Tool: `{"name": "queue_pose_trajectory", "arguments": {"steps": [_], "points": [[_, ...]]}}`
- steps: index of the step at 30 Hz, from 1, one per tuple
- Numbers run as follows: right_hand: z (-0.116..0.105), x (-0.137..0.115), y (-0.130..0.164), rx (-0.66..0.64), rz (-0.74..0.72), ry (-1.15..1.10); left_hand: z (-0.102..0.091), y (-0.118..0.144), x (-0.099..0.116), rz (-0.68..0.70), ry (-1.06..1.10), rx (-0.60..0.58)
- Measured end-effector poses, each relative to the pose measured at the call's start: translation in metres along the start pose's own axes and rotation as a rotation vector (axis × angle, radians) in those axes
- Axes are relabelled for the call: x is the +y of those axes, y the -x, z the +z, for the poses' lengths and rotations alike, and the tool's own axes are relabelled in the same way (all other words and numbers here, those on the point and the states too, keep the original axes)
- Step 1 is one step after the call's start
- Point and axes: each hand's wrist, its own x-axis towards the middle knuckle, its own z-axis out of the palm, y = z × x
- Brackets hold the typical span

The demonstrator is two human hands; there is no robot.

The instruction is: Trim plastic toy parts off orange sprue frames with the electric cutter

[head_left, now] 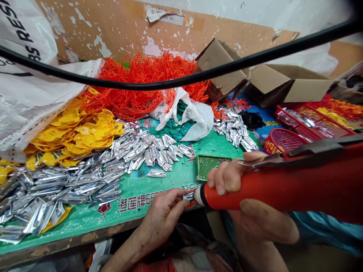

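My right hand [263,223] is wrapped around a red electric screwdriver [297,185], held level with its pale tip pointing left. Between the thumb and fingers of my left hand [164,211] is a small silver metal piece [188,195] with orange edging. The screwdriver's tip meets this piece, and the contact point itself is hidden. Just behind the tip stands a green mesh tray [205,168] with tiny dark bits, probably screws, in it. A heap of similar silver pieces [124,158] spreads across the left of the table.
Yellow plastic parts [85,132] and a tangle of orange plastic frames [136,87] lie behind. A white bag [198,117] holds green pieces. Cardboard boxes [306,79] and red baskets [297,117] stand at the right. A black cable [159,85] crosses the view above the table.
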Motion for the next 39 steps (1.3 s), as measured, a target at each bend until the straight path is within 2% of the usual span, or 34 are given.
{"name": "queue_pose_trajectory", "arguments": {"steps": [5,12,15,17,20,23,27,31,39], "points": [[0.003,0.0,-0.001,-0.013,-0.017,0.039,0.0,0.0,0.0,-0.022,0.005,-0.015],[0.008,0.0,-0.005,0.041,-0.012,0.093,0.003,-0.001,-0.007,-0.098,0.086,-0.038],[0.003,0.003,-0.005,0.001,-0.011,0.06,0.002,-0.002,-0.007,-0.08,0.099,-0.045],[-0.004,0.002,-0.006,-0.047,-0.006,0.02,0.002,-0.002,-0.005,-0.008,0.027,-0.031],[-0.015,-0.006,-0.012,-0.07,-0.021,-0.016,0.0,0.0,-0.004,0.286,-0.236,0.081],[-0.024,-0.019,-0.02,0.027,-0.057,-0.016,-0.004,0.006,-0.007,0.602,-0.515,0.225],[-0.031,-0.03,-0.028,0.155,-0.099,0.011,-0.008,0.018,-0.018,0.821,-0.656,0.308],[-0.033,-0.028,-0.029,0.208,-0.067,0.039,-0.009,0.028,-0.027,0.903,-0.66,0.347],[-0.031,-0.023,-0.033,0.168,-0.046,0.046,-0.01,0.029,-0.026,0.852,-0.698,0.375]]}}
